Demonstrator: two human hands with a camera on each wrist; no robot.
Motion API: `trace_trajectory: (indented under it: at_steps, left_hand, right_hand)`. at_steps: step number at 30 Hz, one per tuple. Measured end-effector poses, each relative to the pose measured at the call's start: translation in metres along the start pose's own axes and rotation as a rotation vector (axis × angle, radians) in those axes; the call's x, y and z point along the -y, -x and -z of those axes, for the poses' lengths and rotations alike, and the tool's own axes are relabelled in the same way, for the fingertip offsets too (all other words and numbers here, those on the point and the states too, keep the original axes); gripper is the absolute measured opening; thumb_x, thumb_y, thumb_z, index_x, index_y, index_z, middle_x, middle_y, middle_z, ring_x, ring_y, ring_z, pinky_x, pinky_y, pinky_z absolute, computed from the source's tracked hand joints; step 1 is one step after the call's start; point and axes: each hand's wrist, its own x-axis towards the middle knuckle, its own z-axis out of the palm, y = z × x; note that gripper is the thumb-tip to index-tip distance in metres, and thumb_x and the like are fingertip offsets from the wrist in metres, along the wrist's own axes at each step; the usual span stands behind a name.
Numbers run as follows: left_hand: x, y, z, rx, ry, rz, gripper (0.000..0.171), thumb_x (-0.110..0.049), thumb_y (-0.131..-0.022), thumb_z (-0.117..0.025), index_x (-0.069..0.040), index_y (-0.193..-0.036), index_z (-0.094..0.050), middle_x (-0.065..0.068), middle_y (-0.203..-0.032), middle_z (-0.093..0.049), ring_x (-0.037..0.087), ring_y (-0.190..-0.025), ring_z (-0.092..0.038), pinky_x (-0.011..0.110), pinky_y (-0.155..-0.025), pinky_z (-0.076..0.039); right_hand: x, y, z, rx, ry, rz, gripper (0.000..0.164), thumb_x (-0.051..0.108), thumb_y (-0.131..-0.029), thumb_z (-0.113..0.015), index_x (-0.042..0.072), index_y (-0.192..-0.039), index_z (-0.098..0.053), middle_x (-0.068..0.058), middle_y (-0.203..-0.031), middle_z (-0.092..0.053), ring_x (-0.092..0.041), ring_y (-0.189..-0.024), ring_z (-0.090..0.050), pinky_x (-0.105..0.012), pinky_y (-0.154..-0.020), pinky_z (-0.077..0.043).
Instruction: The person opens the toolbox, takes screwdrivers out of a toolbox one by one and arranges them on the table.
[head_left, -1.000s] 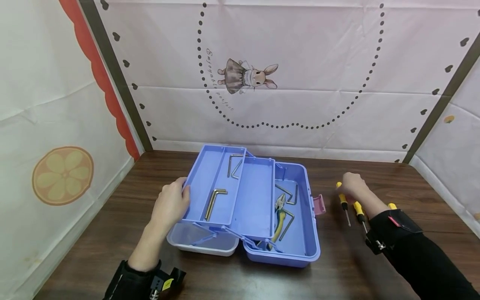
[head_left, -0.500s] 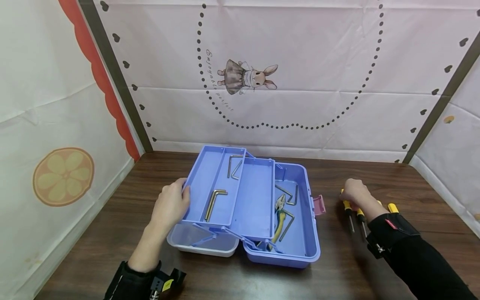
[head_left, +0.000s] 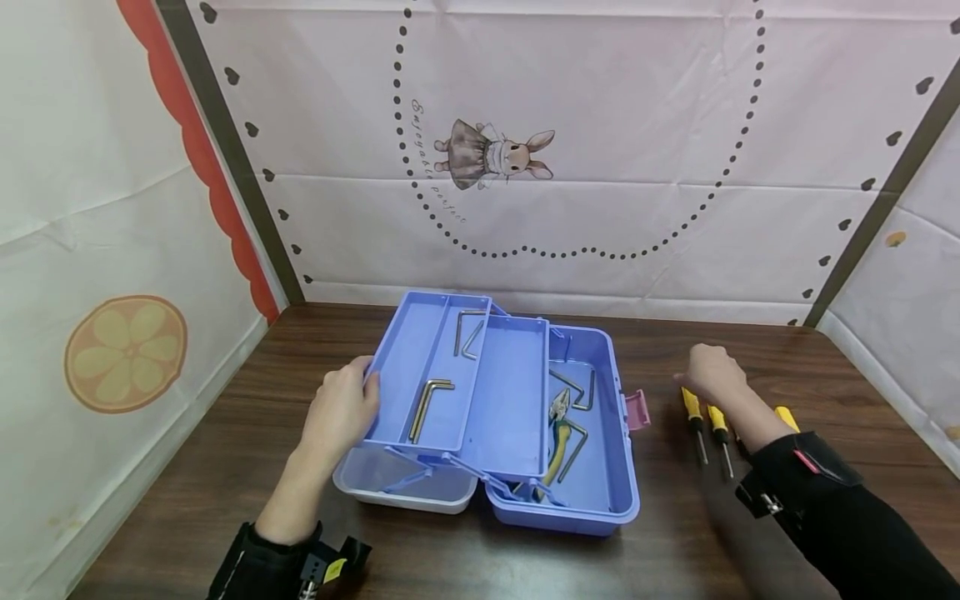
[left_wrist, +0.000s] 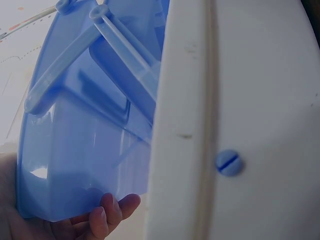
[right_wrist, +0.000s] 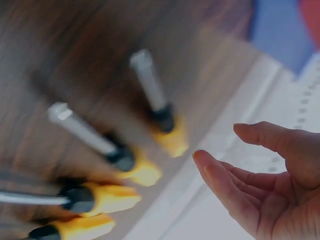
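My left hand [head_left: 341, 408] grips the left edge of the raised blue tray [head_left: 401, 367] of an open toolbox [head_left: 600, 487]. In the left wrist view its fingertips [left_wrist: 112, 207] curl against the translucent blue plastic. L-shaped hex keys [head_left: 423, 408] lie in that tray. Pliers [head_left: 558, 446] with green-yellow handles and more hex keys are in the deep compartment. On the right, my right hand [head_left: 716, 375] hovers by several yellow-and-black screwdrivers [head_left: 692, 408]. The right wrist view shows its thumb and fingers apart with nothing between them, beside the screwdriver handles [right_wrist: 172, 140].
A pink latch [head_left: 638, 410] sticks out from the toolbox's right side. The translucent lid [head_left: 420, 492] rests on the dark wooden table [head_left: 247, 450] at left. Printed white cloth walls [head_left: 615, 142] stand behind and on both sides.
The leftmost screwdriver has shifted a little toward me. My right hand dipped over the handles, then moved up and back off them. The left hand keeps its place on the tray.
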Motion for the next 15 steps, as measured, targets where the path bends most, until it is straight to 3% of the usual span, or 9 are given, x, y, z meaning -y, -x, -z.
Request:
trace_trajectory:
  at_steps: [5,8,15]
  left_hand:
    - [0.0,0.001,0.0,0.005,0.007,0.004,0.036,-0.009,-0.091,-0.043,0.015,-0.117,-0.046,0.031,-0.101,-0.056,0.032,-0.074,-0.061,0.044,-0.062,-0.051]
    - [0.0,0.001,0.0,0.005,0.01,0.004,0.035,-0.008,-0.091,-0.043,0.015,-0.117,-0.046,0.031,-0.101,-0.056,0.031,-0.074,-0.061,0.044,-0.062,-0.051]
    - [0.0,0.0,0.001,-0.002,0.008,0.002,0.035,-0.008,-0.091,-0.043,0.015,-0.117,-0.046,0.031,-0.101,-0.057,0.032,-0.075,-0.061,0.044,-0.062,-0.051]
  right_hand:
    - [0.019,0.028,0.003,-0.133,-0.057,0.124,0.028,0.02,-0.083,-0.059,-0.008,-0.082,-0.062,-0.013,-0.068,-0.06,-0.018,-0.053,-0.052,-0.031,-0.046,-0.042]
    - [0.027,0.048,0.001,-0.168,-0.109,0.198,0.029,0.024,-0.082,-0.061,-0.005,-0.079,-0.064,-0.01,-0.066,-0.06,-0.017,-0.054,-0.051,-0.03,-0.046,-0.043]
    - [0.039,0.078,-0.017,-0.112,-0.164,0.233,0.04,0.042,-0.081,-0.06,0.006,-0.063,-0.064,0.0,-0.049,-0.052,-0.012,-0.045,-0.046,-0.027,-0.041,-0.036]
